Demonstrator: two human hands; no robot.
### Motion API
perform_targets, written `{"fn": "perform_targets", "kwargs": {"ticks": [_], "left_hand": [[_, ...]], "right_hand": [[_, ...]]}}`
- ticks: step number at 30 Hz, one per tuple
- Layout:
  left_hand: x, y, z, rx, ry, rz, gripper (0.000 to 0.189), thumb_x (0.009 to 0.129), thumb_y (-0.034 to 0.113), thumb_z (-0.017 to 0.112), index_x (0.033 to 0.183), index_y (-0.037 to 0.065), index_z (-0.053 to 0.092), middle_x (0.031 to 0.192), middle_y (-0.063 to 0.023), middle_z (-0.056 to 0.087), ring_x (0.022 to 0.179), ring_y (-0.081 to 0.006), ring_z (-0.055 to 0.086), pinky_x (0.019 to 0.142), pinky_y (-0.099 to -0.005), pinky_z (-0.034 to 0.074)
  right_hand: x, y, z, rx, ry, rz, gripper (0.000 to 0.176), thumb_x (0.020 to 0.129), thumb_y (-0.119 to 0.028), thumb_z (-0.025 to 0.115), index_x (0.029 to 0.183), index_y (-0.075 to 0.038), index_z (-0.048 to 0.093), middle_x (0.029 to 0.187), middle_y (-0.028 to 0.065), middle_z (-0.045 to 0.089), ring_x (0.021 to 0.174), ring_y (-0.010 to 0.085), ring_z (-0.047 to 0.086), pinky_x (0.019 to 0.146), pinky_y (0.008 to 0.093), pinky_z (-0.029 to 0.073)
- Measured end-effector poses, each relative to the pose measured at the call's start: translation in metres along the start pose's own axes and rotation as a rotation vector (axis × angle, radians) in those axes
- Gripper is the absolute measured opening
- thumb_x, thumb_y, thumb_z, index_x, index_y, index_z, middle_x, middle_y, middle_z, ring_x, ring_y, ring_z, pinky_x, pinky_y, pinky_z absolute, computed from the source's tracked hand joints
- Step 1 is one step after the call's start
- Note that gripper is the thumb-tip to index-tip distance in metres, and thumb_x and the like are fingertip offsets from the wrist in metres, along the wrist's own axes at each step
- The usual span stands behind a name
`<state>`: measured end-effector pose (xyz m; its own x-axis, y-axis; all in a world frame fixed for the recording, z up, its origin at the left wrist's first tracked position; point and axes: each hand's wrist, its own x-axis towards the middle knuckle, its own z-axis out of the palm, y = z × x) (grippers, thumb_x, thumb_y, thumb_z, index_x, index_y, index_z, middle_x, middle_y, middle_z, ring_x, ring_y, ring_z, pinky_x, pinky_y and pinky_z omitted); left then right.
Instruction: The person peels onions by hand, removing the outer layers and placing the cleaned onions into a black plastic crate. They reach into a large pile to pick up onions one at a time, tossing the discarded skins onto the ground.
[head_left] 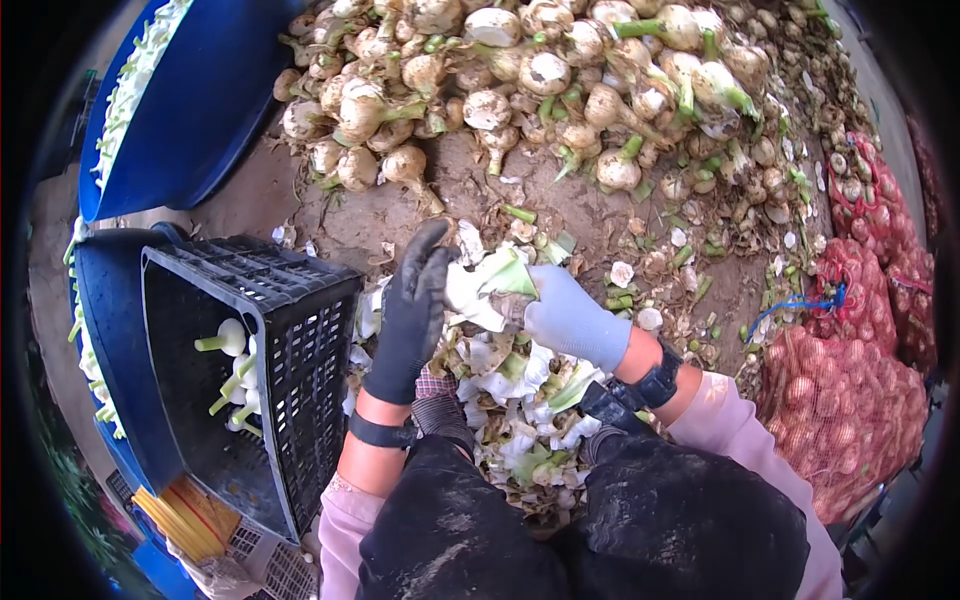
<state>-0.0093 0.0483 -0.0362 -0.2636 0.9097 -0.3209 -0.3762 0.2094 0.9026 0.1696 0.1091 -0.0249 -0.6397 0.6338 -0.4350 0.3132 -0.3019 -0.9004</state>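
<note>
The bulb (468,292) lay crosswise between the hands, gripped from the right by the right hand (572,318), the left hand (412,310) loosely open just beside its left end.

The left hand (424,275) wears 1 charcoal-black glove (400,345) above a black wristband (380,432); the right hand (560,305), 1 pale blue-grey glove (590,335) and a chunky black wrist strap (660,380). 2 pale pink sleeves (735,430); black trousers (690,510), whitish smears.
</note>
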Motion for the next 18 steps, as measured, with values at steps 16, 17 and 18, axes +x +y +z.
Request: {"fn": "perform_targets", "kwargs": {"ticks": [16,17,18], "left_hand": [[-0.007,0.032,-0.014,-0.903,0.046,-0.138,0.048,0.099,0.033,0.041,0.129,-0.004,0.044,0.128,-0.0199,0.052,0.120,-0.0369,0.049,0.102,-0.0512,0.040],[-0.008,0.034,-0.014,-0.935,0.062,-0.152,0.049,0.098,0.034,0.042,0.128,-0.004,0.045,0.127,-0.0203,0.053,0.119,-0.0375,0.050,0.101,-0.0512,0.041],[-0.008,0.037,-0.015,-0.963,0.079,-0.163,0.049,0.098,0.034,0.043,0.128,-0.005,0.045,0.125,-0.0207,0.053,0.118,-0.0381,0.051,0.101,-0.0512,0.041]], "right_hand": [[-0.036,-0.085,0.014,-0.910,-1.045,-0.059,0.025,0.080,-0.021,0.056,0.100,-0.007,0.062,0.083,0.0158,0.066,0.077,0.0337,0.066,0.066,0.0437,0.052],[-0.030,-0.108,0.013,-0.852,-1.005,0.082,0.028,0.080,-0.020,0.055,0.104,-0.007,0.060,0.082,0.0149,0.066,0.079,0.0320,0.066,0.068,0.0430,0.052],[-0.026,-0.106,0.007,-1.097,-0.816,-0.098,0.029,0.081,-0.023,0.057,0.108,-0.012,0.060,0.076,0.0112,0.065,0.074,0.0285,0.066,0.063,0.0424,0.050]]}}
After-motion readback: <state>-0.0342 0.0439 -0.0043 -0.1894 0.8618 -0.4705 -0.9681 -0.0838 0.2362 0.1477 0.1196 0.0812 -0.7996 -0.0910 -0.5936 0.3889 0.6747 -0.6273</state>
